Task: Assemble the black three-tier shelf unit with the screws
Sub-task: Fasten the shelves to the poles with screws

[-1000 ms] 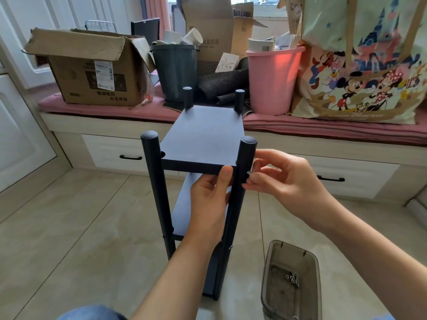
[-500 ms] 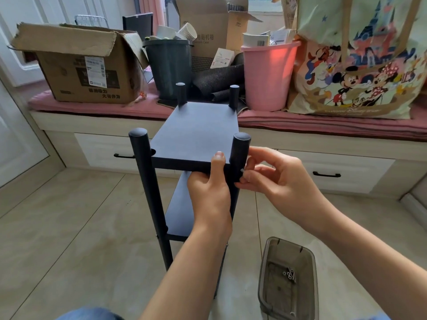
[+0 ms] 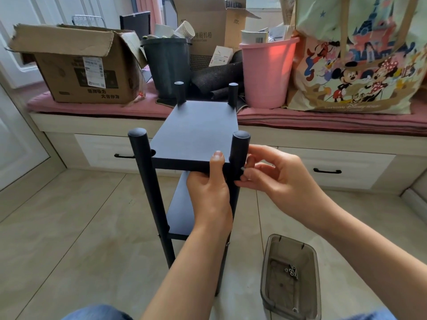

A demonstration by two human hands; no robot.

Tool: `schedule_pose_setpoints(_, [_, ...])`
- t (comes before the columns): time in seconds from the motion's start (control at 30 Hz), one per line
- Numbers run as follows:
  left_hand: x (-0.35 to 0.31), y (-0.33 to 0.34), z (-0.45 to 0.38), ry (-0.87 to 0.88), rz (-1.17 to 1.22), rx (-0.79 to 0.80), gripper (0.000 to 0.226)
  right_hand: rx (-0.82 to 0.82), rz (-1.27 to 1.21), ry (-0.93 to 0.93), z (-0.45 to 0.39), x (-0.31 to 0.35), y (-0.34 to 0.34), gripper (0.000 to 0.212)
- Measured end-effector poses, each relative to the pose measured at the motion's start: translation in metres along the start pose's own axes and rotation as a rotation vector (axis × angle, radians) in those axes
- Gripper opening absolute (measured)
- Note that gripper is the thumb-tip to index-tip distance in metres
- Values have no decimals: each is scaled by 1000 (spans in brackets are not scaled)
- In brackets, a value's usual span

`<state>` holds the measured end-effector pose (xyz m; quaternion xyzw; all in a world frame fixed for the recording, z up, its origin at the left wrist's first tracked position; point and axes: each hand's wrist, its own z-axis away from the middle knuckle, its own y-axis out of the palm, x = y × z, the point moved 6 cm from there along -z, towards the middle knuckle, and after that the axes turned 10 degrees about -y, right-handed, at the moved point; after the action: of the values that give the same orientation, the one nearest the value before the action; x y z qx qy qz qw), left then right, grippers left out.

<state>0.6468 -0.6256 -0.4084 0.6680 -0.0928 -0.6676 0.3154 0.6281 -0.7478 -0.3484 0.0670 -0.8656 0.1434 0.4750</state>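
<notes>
The right hand [image 3: 272, 176] has closed in on the near right post [image 3: 239, 158]; its fingertips now pinch a small screw [image 3: 243, 168] against it, so threading looks about to begin. The left hand [image 3: 210, 190] still grips the top shelf [image 3: 196, 130] at its front edge, thumb on top. The unit [image 3: 184, 192] stands on the floor before the bench. Spare screws [image 3: 292, 271] lie in the tray [image 3: 268, 292]. A bag [image 3: 360, 65] on the bench reads "Disney"; the box label [image 3: 93, 71] is too small to read.

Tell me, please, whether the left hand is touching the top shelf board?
Touching. The head view shows the left hand gripping the top shelf board's front edge, thumb lying on its upper surface.
</notes>
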Motion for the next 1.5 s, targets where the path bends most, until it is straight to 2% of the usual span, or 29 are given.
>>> schedule_pose_setpoints(0.3, [-1, -2, 0, -5, 3, 20, 57, 47, 24, -14, -2, 1, 4, 51])
schedule_pose_setpoints(0.67, [0, -3, -1, -60, -21, 37, 44, 16, 121, -16, 1, -8, 1, 45])
schedule_pose_setpoints(0.9, [-8, -5, -13, -229, 27, 223, 44, -10, 67, 14, 1, -13, -1, 39])
schedule_pose_setpoints(1.0, [-13, 1, -15, -257, 64, 330, 15, -14, 70, 17, 1, -14, 2, 38])
schedule_pose_setpoints(1.03, [-12, 2, -14, -268, 63, 359, 11, -14, 73, 18, 0, -14, 3, 38])
schedule_pose_setpoints(1.23, [-12, 3, -13, -258, 54, 396, 32, 7, 72, 39, 0, -13, 4, 34])
schedule_pose_setpoints(1.5, [-13, 3, -13, -251, 77, 404, 41, 22, 49, 57, -2, -11, 7, 33])
